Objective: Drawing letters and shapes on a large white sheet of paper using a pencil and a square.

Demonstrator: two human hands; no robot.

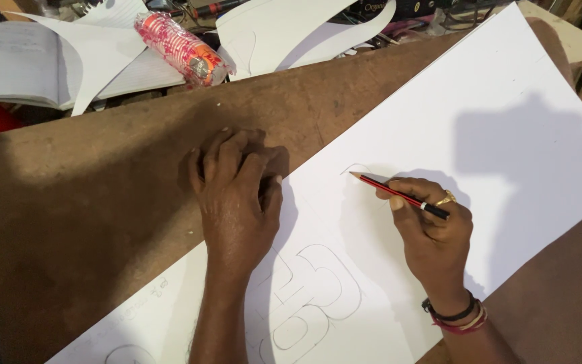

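Pencilled outline shapes (314,290) fill the near end of a large white paper sheet (506,135) lying slantwise on a brown wooden table (89,202). On the sheet's upper edge the left hand (237,195) presses flat, fingers together. Closed around a red-and-black pencil (399,195), the right hand (432,229) sets its tip on a faint curve. Farther off lies a red-patterned plastic-wrapped roll (180,48).

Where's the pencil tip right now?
In the head view the red pencil is in the right hand, right of centre; its tip rests on the white sheet by a faint curved line, right of the left hand.
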